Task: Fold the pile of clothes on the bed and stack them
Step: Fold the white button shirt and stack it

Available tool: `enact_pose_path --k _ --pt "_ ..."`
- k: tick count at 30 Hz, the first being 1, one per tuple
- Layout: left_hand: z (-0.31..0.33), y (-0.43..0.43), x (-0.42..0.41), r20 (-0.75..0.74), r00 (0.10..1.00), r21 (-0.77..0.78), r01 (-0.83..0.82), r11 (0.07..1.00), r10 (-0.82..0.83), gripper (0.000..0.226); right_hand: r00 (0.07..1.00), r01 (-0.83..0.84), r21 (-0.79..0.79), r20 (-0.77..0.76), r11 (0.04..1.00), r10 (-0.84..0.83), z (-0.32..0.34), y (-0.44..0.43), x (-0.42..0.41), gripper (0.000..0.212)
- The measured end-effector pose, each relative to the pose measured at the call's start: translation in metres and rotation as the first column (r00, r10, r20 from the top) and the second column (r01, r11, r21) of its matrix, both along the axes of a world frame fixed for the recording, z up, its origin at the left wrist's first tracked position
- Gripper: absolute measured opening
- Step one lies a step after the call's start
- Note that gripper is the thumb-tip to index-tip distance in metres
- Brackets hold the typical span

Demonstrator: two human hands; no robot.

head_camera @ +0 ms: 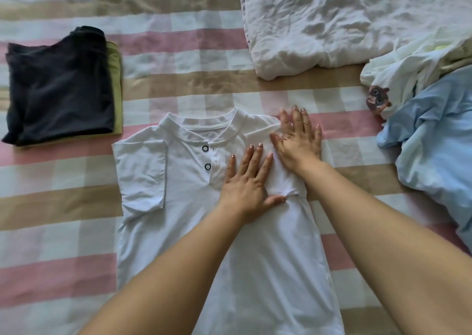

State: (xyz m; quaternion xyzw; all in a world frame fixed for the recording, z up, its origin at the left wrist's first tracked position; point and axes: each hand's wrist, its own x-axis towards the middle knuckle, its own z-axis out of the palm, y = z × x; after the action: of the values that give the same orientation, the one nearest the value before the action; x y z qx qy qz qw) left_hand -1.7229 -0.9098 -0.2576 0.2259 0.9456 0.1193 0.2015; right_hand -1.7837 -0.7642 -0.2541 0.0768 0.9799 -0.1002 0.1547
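The white shirt lies face up on the checked bed cover, collar away from the person and hem toward them. It is the reference for all positions below.

Handling: thin knit fabric, judged light, limp and easily creased. It has no stiffness, so a fold holds only when pressed flat. The best places to take hold are probably the shoulder seam and the hem corners. The two buttons on the placket are the only hard parts.

Hands: the left hand lies flat on the chest, just right of the placket, with fingers straight and slightly spread. The right hand lies flat on the turned-in right shoulder and sleeve, fingers spread, its outer edge at the shirt's right border. Both press down and neither grips the cloth. The opposite sleeve is already turned in.

Surroundings: the folded stack, a dark garment on an olive one, sits beyond the shirt's left shoulder, apart from it. The unfolded pile, light blue and cream cloth, lies well to the shirt's right. A crumpled white sheet lies beyond the collar, to the right.
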Motion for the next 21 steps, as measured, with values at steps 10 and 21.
enact_pose_path --k 10,21 --pt "0.045 -0.107 0.143 -0.113 0.965 0.491 -0.153 0.858 0.236 0.017 0.922 -0.224 -0.368 -0.380 0.902 0.074 0.044 -0.031 0.238 0.024" --pt "0.004 -0.181 0.264 -0.151 0.976 0.267 -0.112 0.957 0.157 0.053 0.921 -0.357 -0.166 -0.227 0.919 0.316 0.006 -0.018 0.325 0.053"
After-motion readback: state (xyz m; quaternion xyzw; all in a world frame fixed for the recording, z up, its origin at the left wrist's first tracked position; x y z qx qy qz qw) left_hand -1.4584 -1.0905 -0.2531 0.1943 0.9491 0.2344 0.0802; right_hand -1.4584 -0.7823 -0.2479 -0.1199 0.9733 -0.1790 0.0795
